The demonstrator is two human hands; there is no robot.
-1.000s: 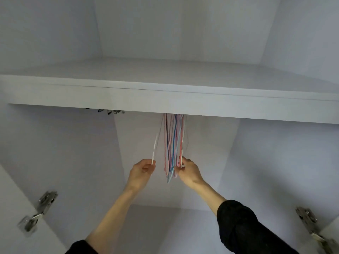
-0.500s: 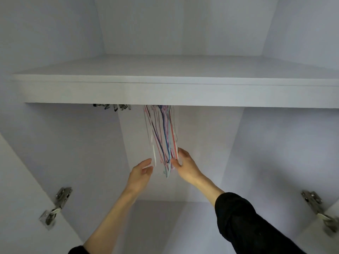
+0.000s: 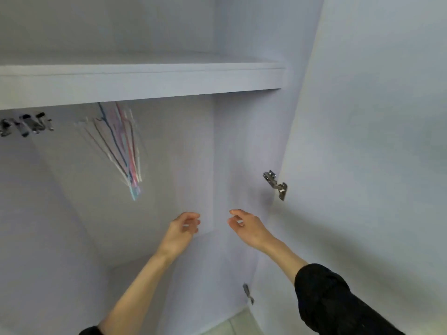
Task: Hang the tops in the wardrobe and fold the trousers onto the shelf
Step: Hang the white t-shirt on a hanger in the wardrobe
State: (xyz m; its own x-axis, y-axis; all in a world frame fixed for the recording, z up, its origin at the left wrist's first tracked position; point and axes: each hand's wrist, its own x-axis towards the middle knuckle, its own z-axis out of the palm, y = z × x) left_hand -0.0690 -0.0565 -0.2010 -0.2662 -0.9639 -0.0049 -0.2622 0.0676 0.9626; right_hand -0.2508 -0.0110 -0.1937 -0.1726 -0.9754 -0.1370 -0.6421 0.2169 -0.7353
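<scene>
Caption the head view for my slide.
Both empty hands, left and right, hover below the hangers inside the wardrobe.

No text, label, brand, number or sign can be read anywhere here.

Metal hinge (image 3: pixel 275 184) on open door (image 3: pixel 375 141) — second hinge (image 3: pixel 248 293) lower; pale floor (image 3: pixel 237 325) beneath.

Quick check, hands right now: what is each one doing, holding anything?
Left hand: open, fingers loosely curled, holding nothing.
Right hand: open, fingers loosely curled, holding nothing.
</scene>
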